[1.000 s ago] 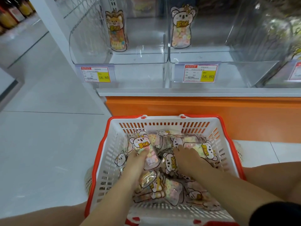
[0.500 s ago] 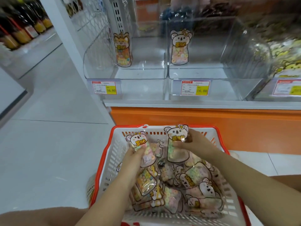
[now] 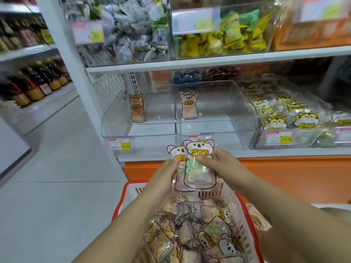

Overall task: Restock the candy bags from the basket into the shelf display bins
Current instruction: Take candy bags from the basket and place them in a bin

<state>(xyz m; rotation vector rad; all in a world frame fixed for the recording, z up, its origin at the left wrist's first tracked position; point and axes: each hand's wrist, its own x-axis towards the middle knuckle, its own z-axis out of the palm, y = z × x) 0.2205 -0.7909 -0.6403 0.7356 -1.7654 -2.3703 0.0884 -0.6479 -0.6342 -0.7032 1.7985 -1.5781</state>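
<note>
Two koala-shaped candy bags overlap above the basket. My right hand (image 3: 218,164) pinches the front candy bag (image 3: 199,168). My left hand (image 3: 163,177) holds the candy bag behind it (image 3: 176,156) by its left edge. Below them the red-rimmed white basket (image 3: 125,188) is filled with several more such bags (image 3: 199,224). Straight ahead on the low shelf stand two clear display bins: the middle bin (image 3: 218,114) has a koala sample bag on its back wall, the left bin (image 3: 138,118) has an orange bear sample bag.
A bin of yellow hamster bags (image 3: 284,114) sits to the right of the clear bins. An orange base panel (image 3: 284,177) runs under the shelf. Higher bins hold grey and yellow-green packets (image 3: 218,35). Bottles (image 3: 38,86) line a shelf across the grey-floored aisle at left.
Both hands rose out of the basket, each with a koala bag, and came together, so the bags now overlap in front of the middle bin. The view tilted up.
</note>
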